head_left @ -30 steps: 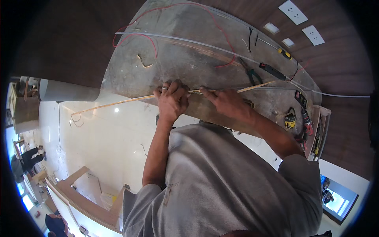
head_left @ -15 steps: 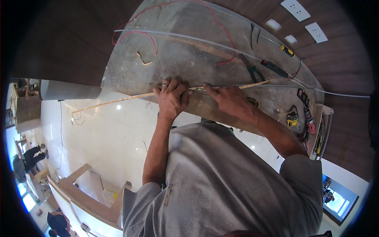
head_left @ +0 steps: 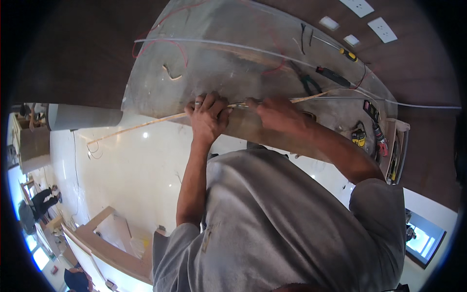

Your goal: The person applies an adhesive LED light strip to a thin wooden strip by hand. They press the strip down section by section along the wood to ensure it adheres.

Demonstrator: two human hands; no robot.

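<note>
A long thin pale wooden strip [head_left: 141, 125] runs along the near edge of a dusty grey worktop [head_left: 214, 63], its left end hanging past the bench with a loop of wire on it. My left hand [head_left: 208, 118] is closed over the strip at the bench edge, a ring on one finger. My right hand [head_left: 275, 113] grips the same strip just to the right. A small metal tool tip shows between the two hands; what it is cannot be told. My grey shirt fills the lower part of the view.
On the bench lie red wire [head_left: 165, 44], a white conduit tube [head_left: 228, 46], green-handled pliers [head_left: 309, 83], a screwdriver [head_left: 348, 53] and a yellow tape measure [head_left: 359, 137]. White wall sockets [head_left: 383, 28] sit at the upper right. A glossy white floor lies below, with people far left.
Both hands have stayed on the strip at the bench edge. The view has shifted slightly, so the bench and hands sit a little higher and more centred.
</note>
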